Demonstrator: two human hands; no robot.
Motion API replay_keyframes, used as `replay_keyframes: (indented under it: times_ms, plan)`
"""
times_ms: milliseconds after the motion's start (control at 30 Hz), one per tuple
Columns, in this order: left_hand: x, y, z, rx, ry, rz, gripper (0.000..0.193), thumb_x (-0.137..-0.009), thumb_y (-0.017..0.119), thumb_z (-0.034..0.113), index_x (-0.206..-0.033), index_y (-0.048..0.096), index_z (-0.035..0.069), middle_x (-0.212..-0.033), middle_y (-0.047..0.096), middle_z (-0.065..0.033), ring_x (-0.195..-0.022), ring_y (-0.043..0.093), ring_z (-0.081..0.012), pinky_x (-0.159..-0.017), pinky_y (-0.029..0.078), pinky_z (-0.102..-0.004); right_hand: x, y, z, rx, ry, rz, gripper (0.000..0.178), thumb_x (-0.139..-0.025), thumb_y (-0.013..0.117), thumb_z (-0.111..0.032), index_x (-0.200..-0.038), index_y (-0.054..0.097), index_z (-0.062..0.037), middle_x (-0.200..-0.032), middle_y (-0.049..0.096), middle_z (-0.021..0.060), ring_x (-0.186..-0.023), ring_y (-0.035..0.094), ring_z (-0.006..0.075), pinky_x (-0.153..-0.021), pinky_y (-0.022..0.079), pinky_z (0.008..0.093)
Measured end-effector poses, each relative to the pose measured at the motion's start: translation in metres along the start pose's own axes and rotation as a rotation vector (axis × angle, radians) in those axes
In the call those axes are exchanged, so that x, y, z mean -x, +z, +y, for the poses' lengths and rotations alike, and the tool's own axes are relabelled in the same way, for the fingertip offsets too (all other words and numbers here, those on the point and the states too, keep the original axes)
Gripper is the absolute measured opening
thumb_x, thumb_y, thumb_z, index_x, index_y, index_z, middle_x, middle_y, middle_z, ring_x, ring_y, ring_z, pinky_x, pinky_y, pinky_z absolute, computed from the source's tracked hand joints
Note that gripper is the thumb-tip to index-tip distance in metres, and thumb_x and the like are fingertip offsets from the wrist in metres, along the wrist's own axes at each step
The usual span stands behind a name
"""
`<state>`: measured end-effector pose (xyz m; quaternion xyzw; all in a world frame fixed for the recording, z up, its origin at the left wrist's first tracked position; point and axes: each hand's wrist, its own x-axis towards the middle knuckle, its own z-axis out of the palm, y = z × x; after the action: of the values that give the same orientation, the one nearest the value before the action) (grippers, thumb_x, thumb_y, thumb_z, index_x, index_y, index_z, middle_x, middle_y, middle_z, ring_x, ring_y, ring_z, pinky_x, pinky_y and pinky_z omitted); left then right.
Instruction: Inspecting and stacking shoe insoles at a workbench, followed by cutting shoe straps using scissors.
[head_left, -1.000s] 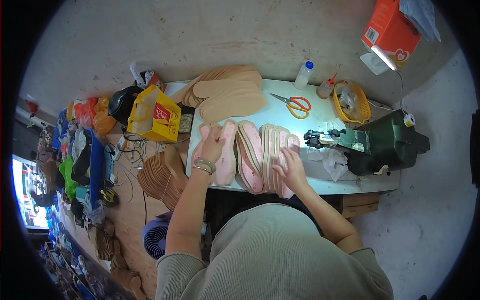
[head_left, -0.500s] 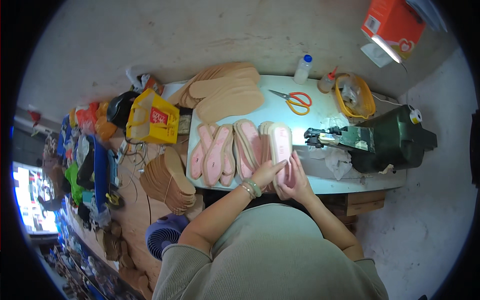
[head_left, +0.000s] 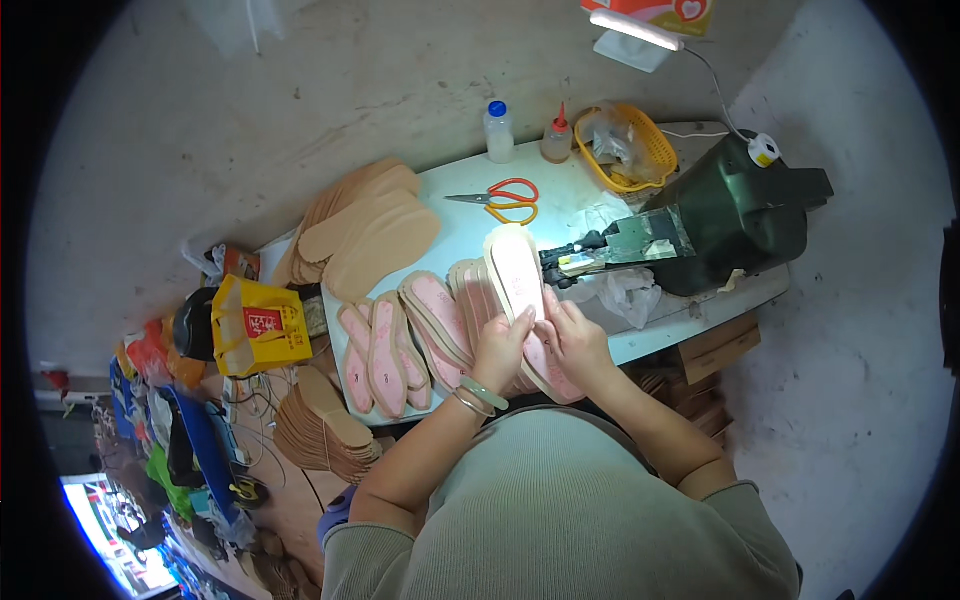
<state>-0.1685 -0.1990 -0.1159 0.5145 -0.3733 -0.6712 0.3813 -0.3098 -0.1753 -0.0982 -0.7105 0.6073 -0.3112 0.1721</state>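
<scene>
In front of me I hold a pale pink shoe insole (head_left: 516,275) with a beige edge, its broad end pointing away. My left hand (head_left: 503,352) grips its left edge, thumb on top. My right hand (head_left: 580,346) is closed on the right edge, near the narrower part. Just left of it, more pink insoles (head_left: 436,318) lie in overlapping piles on the white table. The insole's far end is beside the black front parts of a dark green machine (head_left: 752,228).
Plain tan insoles (head_left: 380,235) are stacked at the back left, orange-handled scissors (head_left: 510,200) right of them. Behind stand a blue-capped bottle (head_left: 498,135), a red-tipped bottle (head_left: 557,140) and a yellow basket (head_left: 655,150). A yellow bag (head_left: 245,335) and tied tan insoles (head_left: 320,425) are left.
The view has turned, so the table now appears tilted. Both hands still hold the insole, which has been raised a little and slanted, its far end leaning left.
</scene>
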Motion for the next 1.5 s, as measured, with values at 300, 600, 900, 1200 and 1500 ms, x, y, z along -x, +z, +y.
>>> replay_keyframes:
  times_ms: [300,600,900,1200,1500]
  plan:
    - [-0.072,0.046,0.013,-0.649,0.648,0.268,0.030,-0.084,0.062,0.022,-0.104,0.067,0.000,-0.123,0.051,-0.0210,-0.115,0.046,-0.0352,-0.100,0.034,-0.0428,-0.035,-0.034,0.054,-0.230,0.120,0.166,0.036,-0.082,0.071,-0.025,-0.112,0.066,-0.0058,-0.082,0.062,0.0061,-0.067,0.063,0.0193,-0.058,0.050,0.0305]
    - [-0.111,0.037,0.034,-0.294,0.363,0.065,0.033,-0.089,0.060,0.023,-0.105,0.063,-0.005,-0.110,0.058,-0.0168,-0.099,0.058,-0.0283,-0.087,0.045,-0.0361,0.020,-0.010,0.047,-1.490,0.701,-0.261,0.030,-0.094,0.057,-0.025,-0.104,0.061,0.0024,-0.084,0.064,0.0074,-0.072,0.062,0.0144,-0.064,0.052,0.0278]
    - [-0.147,0.017,0.106,-1.147,0.719,-0.659,0.053,-0.077,0.073,0.040,-0.111,0.062,0.000,-0.108,0.058,-0.0163,-0.102,0.054,-0.0321,-0.097,0.038,-0.0402,-0.027,-0.001,0.039,-1.370,0.779,-0.062,0.021,-0.092,0.059,-0.025,-0.092,0.061,-0.0047,-0.071,0.061,0.0033,-0.059,0.056,0.0099,-0.055,0.045,0.0233]
    - [-0.165,0.009,0.117,-1.313,0.615,-0.683,0.035,-0.083,0.066,0.040,-0.107,0.066,0.014,-0.096,0.062,-0.0100,-0.099,0.056,-0.0266,-0.088,0.042,-0.0382,-0.037,-0.006,0.047,-1.375,0.764,-0.077,0.021,-0.094,0.056,-0.023,-0.088,0.064,-0.0039,-0.071,0.064,0.0014,-0.055,0.056,0.0067,-0.051,0.041,0.0192]
    - [-0.139,0.003,0.113,-1.214,0.545,-0.530,0.032,-0.089,0.059,0.037,-0.105,0.064,0.010,-0.103,0.064,-0.0131,-0.097,0.059,-0.0290,-0.085,0.046,-0.0379,-0.051,-0.013,0.043,-1.262,0.791,-0.066,0.024,-0.094,0.057,-0.023,-0.085,0.066,-0.0033,-0.066,0.065,0.0017,-0.049,0.053,0.0052,-0.046,0.036,0.0183]
